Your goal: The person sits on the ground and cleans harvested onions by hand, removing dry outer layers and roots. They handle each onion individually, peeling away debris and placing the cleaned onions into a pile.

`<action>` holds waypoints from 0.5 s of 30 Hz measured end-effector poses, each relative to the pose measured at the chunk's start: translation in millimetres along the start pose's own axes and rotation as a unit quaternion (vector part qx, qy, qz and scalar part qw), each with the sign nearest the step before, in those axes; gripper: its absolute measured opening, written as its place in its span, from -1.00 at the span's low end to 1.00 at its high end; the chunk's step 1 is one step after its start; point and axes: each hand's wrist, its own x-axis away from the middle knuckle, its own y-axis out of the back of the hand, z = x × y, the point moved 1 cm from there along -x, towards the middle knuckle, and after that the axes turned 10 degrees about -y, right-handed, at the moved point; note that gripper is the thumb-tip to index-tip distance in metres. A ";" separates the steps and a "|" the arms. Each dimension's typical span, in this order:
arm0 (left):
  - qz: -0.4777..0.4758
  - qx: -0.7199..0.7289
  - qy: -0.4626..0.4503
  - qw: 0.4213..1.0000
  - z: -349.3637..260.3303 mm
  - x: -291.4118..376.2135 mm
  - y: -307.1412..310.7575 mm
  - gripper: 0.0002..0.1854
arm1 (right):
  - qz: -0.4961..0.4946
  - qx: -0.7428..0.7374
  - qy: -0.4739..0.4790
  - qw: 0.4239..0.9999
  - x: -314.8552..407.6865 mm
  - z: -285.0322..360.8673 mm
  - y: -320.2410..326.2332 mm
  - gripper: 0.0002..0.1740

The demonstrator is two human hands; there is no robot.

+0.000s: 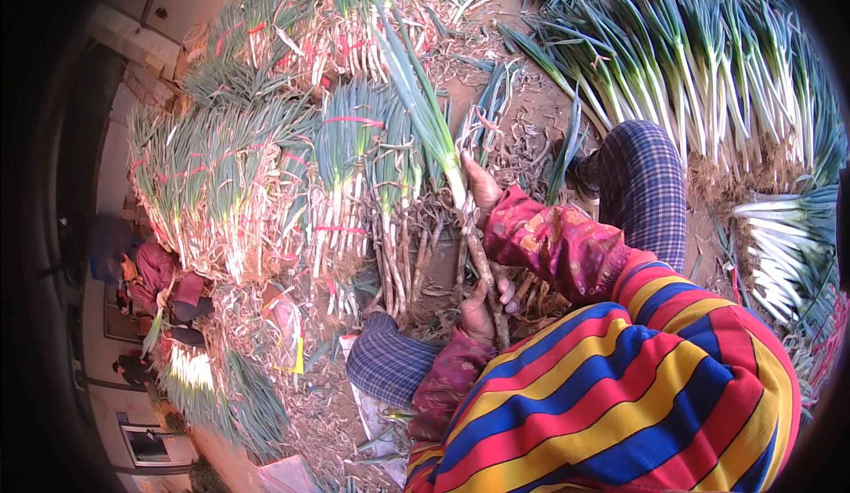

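Note:
My right hand [483, 186] is closed around the upper stem of a long green onion [479, 247], just below where its green leaves fan out. Dry, papery skin hangs loose from the stem beneath this hand. Lower down, my left hand [483, 310] grips the brownish, soil-stained shank, thumb on one side and fingertips on the other. The onion slants across in front of me, its leaves pointing away and its lower end near my striped garment. More unpeeled green onions [397, 254] stand against each other just beyond my left knee.
Bundles of green onions tied with red tape [226, 194] fill the left and far side. Cleaner, white-shanked onions [704, 88] lie in rows at right, with a smaller pile [777, 254] nearer. Dry peelings [524, 121] litter the ground. Another person [156, 280] is at far left.

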 end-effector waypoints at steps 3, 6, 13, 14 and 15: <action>0.004 0.021 0.010 1.000 0.5 -0.4 7.8 -0.61 | -0.137 0.220 0.124 0.958 -12.2 -2.8 13.4 -0.61; 0.023 0.028 0.014 0.999 -0.2 -1.3 14.6 -0.61 | -0.097 0.023 -0.017 0.995 -5.6 -0.5 9.3 -0.61; 0.034 -0.075 0.007 0.997 -2.1 2.3 16.9 -0.56 | -0.133 0.007 -0.036 0.990 -11.5 -1.0 5.8 -0.65; 0.032 -0.123 0.003 0.992 -3.8 3.6 16.0 -0.54 | -0.203 0.092 0.026 0.975 -6.9 -0.6 6.0 -0.69; -0.061 -0.245 -0.077 0.965 -11.1 0.9 6.3 -0.52 | -0.257 0.235 0.110 0.931 3.6 1.5 -4.5 -0.73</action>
